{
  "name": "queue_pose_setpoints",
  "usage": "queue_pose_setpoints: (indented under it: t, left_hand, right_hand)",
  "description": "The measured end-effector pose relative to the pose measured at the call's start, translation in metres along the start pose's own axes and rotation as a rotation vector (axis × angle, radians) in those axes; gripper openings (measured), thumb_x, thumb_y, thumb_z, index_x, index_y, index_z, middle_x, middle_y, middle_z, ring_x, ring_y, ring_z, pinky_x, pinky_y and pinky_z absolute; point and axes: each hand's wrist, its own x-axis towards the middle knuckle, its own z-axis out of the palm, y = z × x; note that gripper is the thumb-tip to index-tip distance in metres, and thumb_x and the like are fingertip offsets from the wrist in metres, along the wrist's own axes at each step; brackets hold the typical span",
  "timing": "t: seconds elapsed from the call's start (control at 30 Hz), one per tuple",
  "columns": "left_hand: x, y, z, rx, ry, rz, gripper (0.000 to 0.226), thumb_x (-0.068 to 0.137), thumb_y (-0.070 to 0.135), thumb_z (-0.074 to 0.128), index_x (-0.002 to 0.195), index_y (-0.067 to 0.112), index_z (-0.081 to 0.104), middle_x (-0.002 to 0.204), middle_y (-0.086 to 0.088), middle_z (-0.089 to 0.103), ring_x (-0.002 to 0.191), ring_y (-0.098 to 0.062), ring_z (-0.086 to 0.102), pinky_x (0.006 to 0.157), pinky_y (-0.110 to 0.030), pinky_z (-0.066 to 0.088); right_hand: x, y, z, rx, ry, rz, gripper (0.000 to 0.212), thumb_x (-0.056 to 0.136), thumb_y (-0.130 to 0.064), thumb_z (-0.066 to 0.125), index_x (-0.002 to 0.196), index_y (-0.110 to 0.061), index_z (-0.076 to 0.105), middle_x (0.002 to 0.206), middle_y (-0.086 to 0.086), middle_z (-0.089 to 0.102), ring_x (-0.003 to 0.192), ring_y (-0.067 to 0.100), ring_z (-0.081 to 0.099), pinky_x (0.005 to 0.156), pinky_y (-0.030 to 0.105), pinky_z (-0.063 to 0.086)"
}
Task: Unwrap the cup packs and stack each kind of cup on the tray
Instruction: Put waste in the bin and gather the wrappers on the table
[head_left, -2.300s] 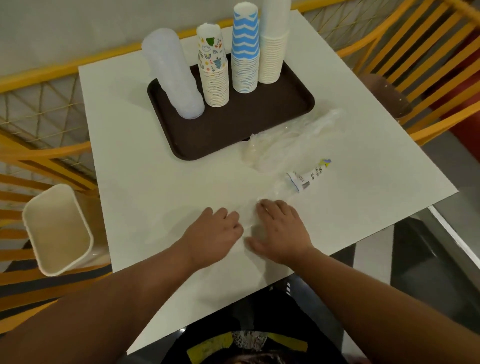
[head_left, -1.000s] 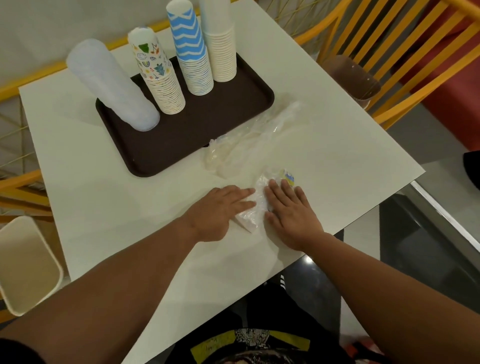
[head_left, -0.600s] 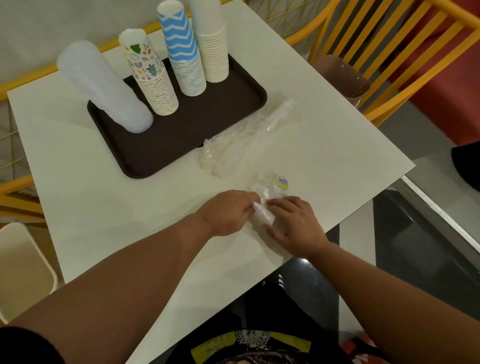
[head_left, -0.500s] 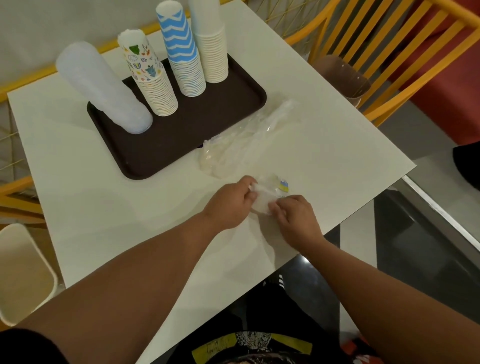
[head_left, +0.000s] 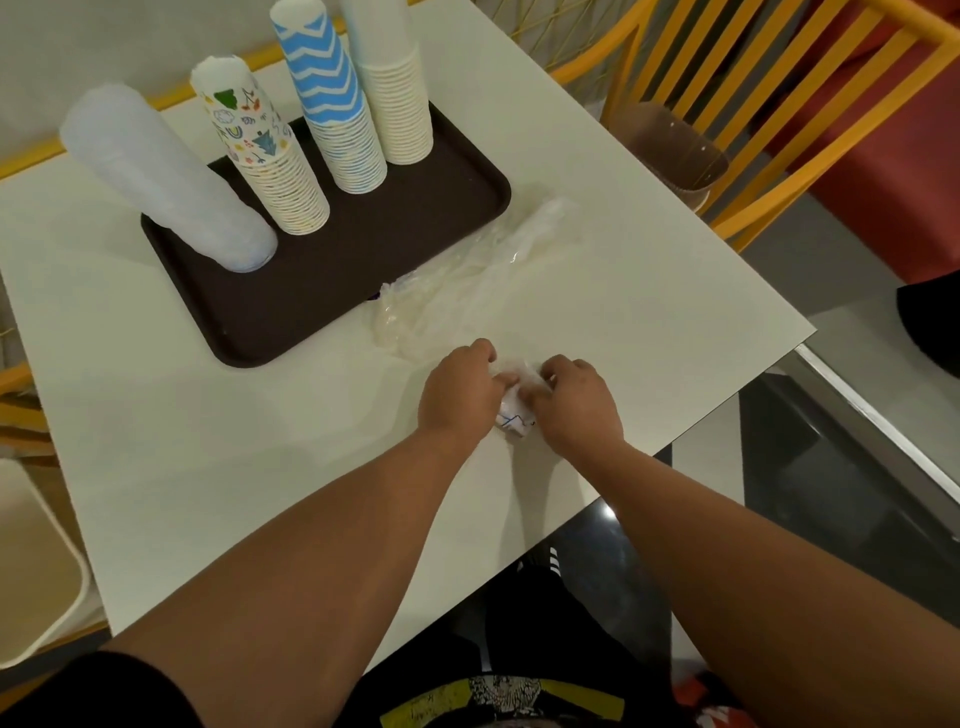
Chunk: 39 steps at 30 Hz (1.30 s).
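The printed wrapper, spread flat earlier, has been bunched into a wad. It is clamped between the left hand and right hand.

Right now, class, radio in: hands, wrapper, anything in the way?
Left hand and right hand both gripping balled wrapper. Four cup stacks on tray. Loose clear wrapper lies beside tray.

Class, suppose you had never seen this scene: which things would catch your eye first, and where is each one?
First, the four tall cup stacks standing in a row on the dark brown tray at the far left of the white table, the blue zigzag stack most vivid. Next, the left hand and right hand near the table's front edge, together pinching a crumpled plastic wrapper. Another loose clear wrapper lies just beyond them, beside the tray.
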Motion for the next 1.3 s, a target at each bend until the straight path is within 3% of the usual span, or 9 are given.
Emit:
queue_pose_setpoints:
  t: [0.13,0.27,0.4,0.5,0.6,0.73,0.93,1.17,1.3]
  left_hand:
    - [-0.02,-0.003,-0.003,-0.045,0.095,-0.248,0.046,0.09,0.05,0.058,0.099,0.006,0.06,0.096,-0.009,0.064,0.09,-0.027,0.061,0.069,-0.03,0.044]
    - [-0.023,0.017,-0.001,-0.398,-0.102,-0.457,0.04,0.076,0.05,0.075,0.071,0.014,0.059,0.074,-0.007,0.068,0.062,-0.02,0.064,0.055,-0.029,0.054]
    - [-0.028,0.026,0.001,-0.66,-0.09,-0.483,0.017,0.083,0.03,0.072,0.083,0.018,0.06,0.082,-0.005,0.068,0.075,-0.023,0.068,0.072,-0.04,0.06]
    - [-0.034,0.025,-0.015,-0.752,-0.099,-0.397,0.01,0.091,0.021,0.065,0.095,0.012,0.064,0.091,-0.009,0.07,0.079,-0.022,0.069,0.067,-0.033,0.059]
    - [-0.039,0.025,-0.041,-0.857,-0.089,-0.357,0.011,0.094,0.019,0.062,0.101,0.011,0.064,0.097,-0.011,0.071,0.085,-0.025,0.07,0.073,-0.035,0.059]
    - [-0.044,0.029,-0.077,-1.122,0.202,-0.615,0.028,0.101,0.042,0.045,0.112,0.019,0.057,0.107,-0.004,0.064,0.093,-0.021,0.065,0.067,-0.037,0.06]
    - [-0.059,-0.027,-0.135,-1.035,0.805,-0.636,0.042,0.101,0.05,0.033,0.098,0.019,0.061,0.102,-0.005,0.065,0.098,-0.023,0.063,0.091,-0.046,0.054]
    - [-0.102,-0.139,-0.202,-0.782,0.952,-0.563,0.038,0.104,0.043,0.032,0.097,0.016,0.059,0.088,-0.001,0.064,0.087,-0.018,0.063,0.077,-0.032,0.053]
    - [-0.121,-0.235,-0.229,-0.796,0.931,-0.593,0.042,0.103,0.044,0.034,0.104,0.014,0.063,0.091,-0.002,0.067,0.086,-0.017,0.065,0.08,-0.037,0.054]
  right_hand:
    - [0.001,-0.001,0.001,-0.113,-0.034,0.008,0.019,0.094,-0.032,0.054,0.095,-0.013,0.054,0.097,0.003,0.05,0.079,0.022,0.05,0.066,0.032,0.038]
    - [0.0,0.003,0.001,-0.129,-0.025,-0.038,0.014,0.096,-0.023,0.049,0.095,-0.011,0.055,0.096,0.004,0.05,0.076,0.021,0.049,0.064,0.031,0.037]
    - [0.002,0.004,-0.007,0.036,-0.057,-0.062,0.014,0.094,-0.025,0.05,0.09,-0.012,0.05,0.093,0.003,0.05,0.079,0.022,0.05,0.059,0.028,0.035]
    - [-0.004,-0.016,-0.017,0.315,-0.034,-0.081,0.035,0.097,-0.042,0.049,0.116,-0.013,0.051,0.106,-0.001,0.055,0.093,0.018,0.055,0.076,0.03,0.044]
    - [-0.012,-0.047,-0.022,0.372,0.021,-0.182,0.037,0.1,-0.048,0.043,0.098,-0.013,0.054,0.084,-0.005,0.059,0.079,0.013,0.059,0.067,0.026,0.046]
    - [-0.027,-0.098,-0.008,0.389,0.043,-0.295,0.031,0.102,-0.044,0.04,0.094,-0.016,0.05,0.077,-0.009,0.054,0.07,0.005,0.056,0.061,0.017,0.044]
    - [-0.064,-0.195,0.049,0.777,-0.132,-0.215,0.04,0.1,-0.053,0.032,0.101,-0.022,0.057,0.104,-0.003,0.066,0.102,0.016,0.062,0.098,0.039,0.05]
    - [-0.11,-0.279,0.124,0.768,-0.592,-0.056,0.039,0.097,-0.06,0.039,0.104,-0.024,0.053,0.104,0.008,0.064,0.093,0.028,0.068,0.075,0.039,0.058]
    - [-0.136,-0.329,0.204,0.497,-0.54,-0.19,0.039,0.096,-0.054,0.047,0.084,-0.018,0.055,0.094,0.01,0.064,0.078,0.026,0.063,0.055,0.032,0.052]
